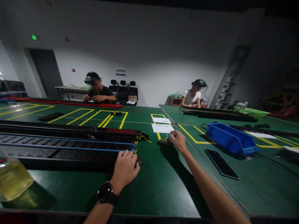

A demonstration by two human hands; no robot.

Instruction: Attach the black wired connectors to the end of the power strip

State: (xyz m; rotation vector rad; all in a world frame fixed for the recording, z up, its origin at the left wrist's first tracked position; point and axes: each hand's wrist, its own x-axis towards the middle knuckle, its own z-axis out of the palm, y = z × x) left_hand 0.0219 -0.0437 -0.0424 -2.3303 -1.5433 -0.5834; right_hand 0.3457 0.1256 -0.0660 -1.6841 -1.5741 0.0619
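Long black strips with rows of sockets and red dots lie side by side at left. My left hand (126, 169), with a watch on its wrist, is curled over the right end of the nearest socket strip (86, 157); its fingertips are partly hidden. Short yellow and green wires stick out near that end. Farther right, my right hand (179, 140) has bent fingers at a small black part with wires (164, 142) just above the green table. Its fingers appear closed on the part's right side, though the contact is partly hidden.
A blue bin (231, 138) and a phone (221, 164) lie at right. White paper labels (163, 128) are beyond my right hand. A bottle of yellow liquid (14, 180) stands at near left. Two people sit across the green table (149, 193).
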